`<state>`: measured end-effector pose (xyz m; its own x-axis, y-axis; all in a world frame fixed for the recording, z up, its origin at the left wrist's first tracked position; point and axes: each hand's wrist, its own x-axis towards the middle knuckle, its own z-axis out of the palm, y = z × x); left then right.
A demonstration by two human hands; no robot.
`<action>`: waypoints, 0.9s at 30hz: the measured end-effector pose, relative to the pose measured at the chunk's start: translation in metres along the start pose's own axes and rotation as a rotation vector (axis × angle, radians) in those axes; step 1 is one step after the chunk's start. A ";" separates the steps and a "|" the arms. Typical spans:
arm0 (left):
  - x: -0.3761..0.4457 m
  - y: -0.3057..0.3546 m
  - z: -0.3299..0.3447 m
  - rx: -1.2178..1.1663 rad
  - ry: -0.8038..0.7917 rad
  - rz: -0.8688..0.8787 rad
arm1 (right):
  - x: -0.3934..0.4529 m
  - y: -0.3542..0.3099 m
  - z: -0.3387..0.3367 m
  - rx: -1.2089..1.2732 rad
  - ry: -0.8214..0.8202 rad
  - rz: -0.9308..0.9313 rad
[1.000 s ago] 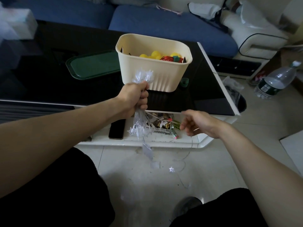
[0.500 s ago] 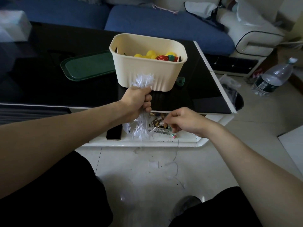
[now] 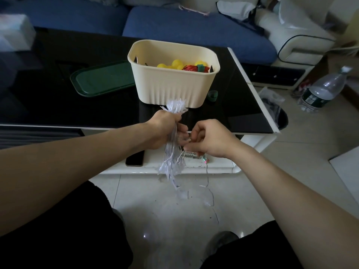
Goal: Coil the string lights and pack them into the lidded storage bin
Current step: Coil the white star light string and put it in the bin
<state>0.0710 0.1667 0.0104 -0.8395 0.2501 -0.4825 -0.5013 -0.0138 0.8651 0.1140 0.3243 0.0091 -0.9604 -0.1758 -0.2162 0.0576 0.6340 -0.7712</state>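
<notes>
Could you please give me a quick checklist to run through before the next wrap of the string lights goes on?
1. Left hand grips the coiled bundle firmly: ok.
2. Right hand has hold of the loose wire: ok.
3. All wire is off the floor: not ok, a tail trails down.
4. Bin is open, green lid lying beside it: ok.
5. Room in the bin beside the yellow items: ok.
6. Tail is free of knots: cannot tell.

Dim, soft-focus scene; wide-angle edges bend, floor (image 3: 155, 226) glints.
</notes>
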 end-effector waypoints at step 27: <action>-0.011 0.002 -0.001 0.276 -0.134 -0.036 | -0.001 0.000 -0.001 -0.046 0.031 0.018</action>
<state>0.0791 0.1634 0.0172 -0.7779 0.3711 -0.5071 -0.4392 0.2562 0.8611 0.1143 0.3254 0.0102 -0.9673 -0.1411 -0.2106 0.0631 0.6708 -0.7390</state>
